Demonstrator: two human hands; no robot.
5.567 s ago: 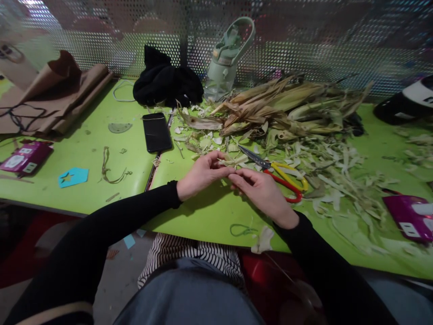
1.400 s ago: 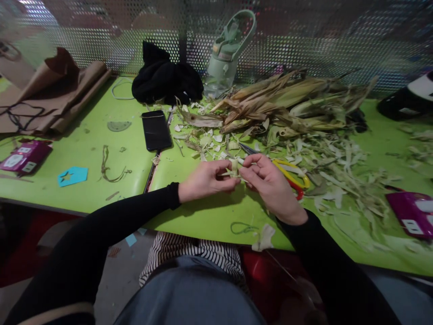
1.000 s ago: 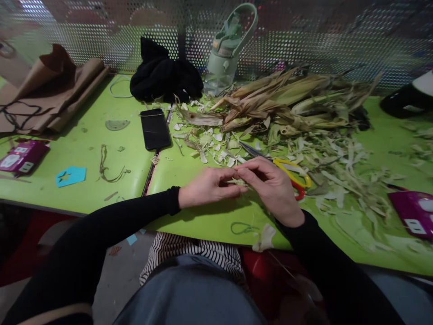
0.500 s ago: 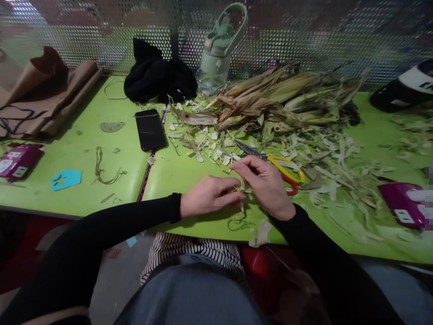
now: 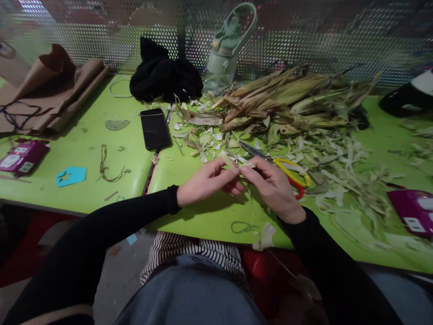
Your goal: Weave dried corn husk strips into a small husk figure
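Observation:
Between both hands, just above the green table (image 5: 199,221), is a pale strip of corn husk (image 5: 229,161). My left hand (image 5: 213,180) pinches it between thumb and fingers. My right hand (image 5: 274,185) pinches its other end, the fingertips of both hands nearly touching. Scissors (image 5: 291,174) with yellow and red handles lie beside and partly behind my right hand. A loop of green string (image 5: 241,227) and a scrap of husk (image 5: 266,237) rest near the table edge below the hands.
Dried corn husks (image 5: 287,104) are heaped at the back, with cut scraps (image 5: 352,176) strewn to the right. A green bottle (image 5: 223,58), black cloth (image 5: 165,74) and phone (image 5: 155,128) stand or lie behind. Brown paper (image 5: 50,95) and a purple box (image 5: 23,155) are left; another purple box (image 5: 411,207) is right.
My hands have risen off the tabletop and come together at the fingertips. The pale husk strip now shows between them. The view has shifted slightly to the left.

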